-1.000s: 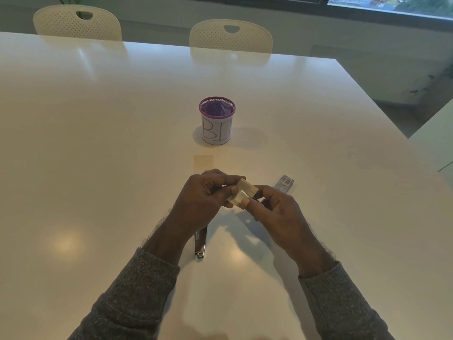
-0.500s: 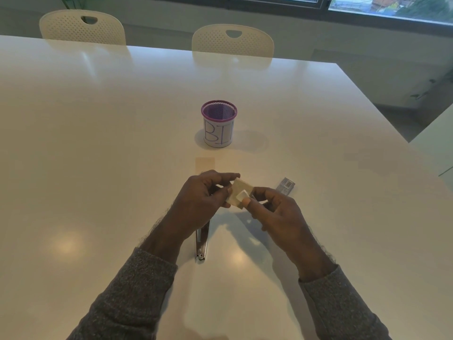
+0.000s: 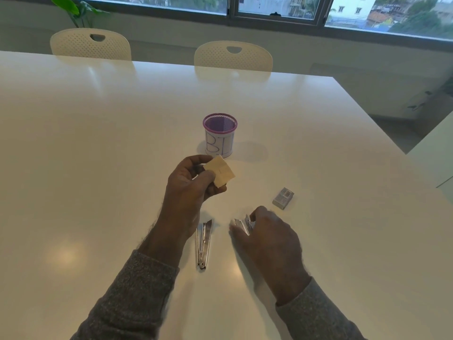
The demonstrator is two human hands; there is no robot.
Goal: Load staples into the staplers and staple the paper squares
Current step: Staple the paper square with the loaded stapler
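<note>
**Paper squares aloft in the left hand, right hand down on a stapler**

From where I stand, the person's left hand (image 3: 193, 182) is raised above the white table (image 3: 98, 143), thumb and fingers pinching a small stack of pale paper squares (image 3: 220, 173) by its near corner. The squares hang tilted in the air, just in front of the purple-rimmed mesh cup (image 3: 220, 134) with blue lettering on its white wrap; I cannot tell whether they touch it, though they look to be short of it.

The right hand (image 3: 266, 234) lies low on the table, fingers curled round a small silver stapler (image 3: 242, 225) whose front end pokes out to the left of the knuckles. A second metal stapler (image 3: 203, 244) lies flat between the two forearms, long and narrow, pointing away from the person, touched by neither hand.

A small grey staple box (image 3: 283, 198) sits just beyond the right hand, apart from it.

Wide bare tabletop stretches to the left of the hands and beyond the cup to the far edge, where two white perforated chairs (image 3: 232, 56) are pushed in. The right edge of the table slants away, well apart from the staple box.
</note>
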